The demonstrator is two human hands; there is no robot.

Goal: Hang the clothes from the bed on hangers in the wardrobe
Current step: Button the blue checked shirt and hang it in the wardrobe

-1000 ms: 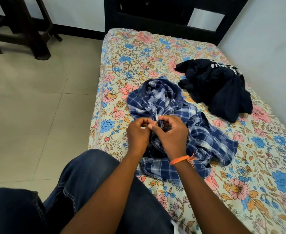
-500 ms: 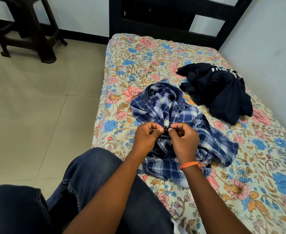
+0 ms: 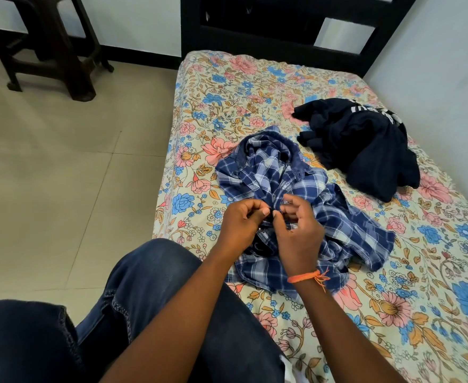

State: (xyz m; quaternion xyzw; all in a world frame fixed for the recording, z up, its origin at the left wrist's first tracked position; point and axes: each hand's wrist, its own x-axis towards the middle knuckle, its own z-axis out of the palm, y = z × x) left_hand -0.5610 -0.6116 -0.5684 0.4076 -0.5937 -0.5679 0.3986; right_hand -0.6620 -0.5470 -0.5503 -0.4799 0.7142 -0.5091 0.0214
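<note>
A crumpled blue and white plaid shirt (image 3: 346, 225) lies on the bed (image 3: 227, 87) with its floral sheet. My left hand (image 3: 242, 225) pinches the shirt's front edge between thumb and curled fingers. My right hand (image 3: 299, 233), with an orange thread band at the wrist, meets it fingertip to fingertip and pinches the facing edge at the same spot. A dark navy garment (image 3: 365, 150) with white lettering lies bunched farther back on the right. No hanger or wardrobe is in view.
My knee in blue jeans (image 3: 150, 286) rests against the bed's near edge. A dark headboard (image 3: 282, 26) stands at the far end, a white wall on the right. A dark wooden stool (image 3: 47, 45) stands on the tiled floor at far left.
My two hands stayed together on the shirt's front and worked a little lower on it. My right fingers spread slightly. The camera tilted, so the scene shifted down in view.
</note>
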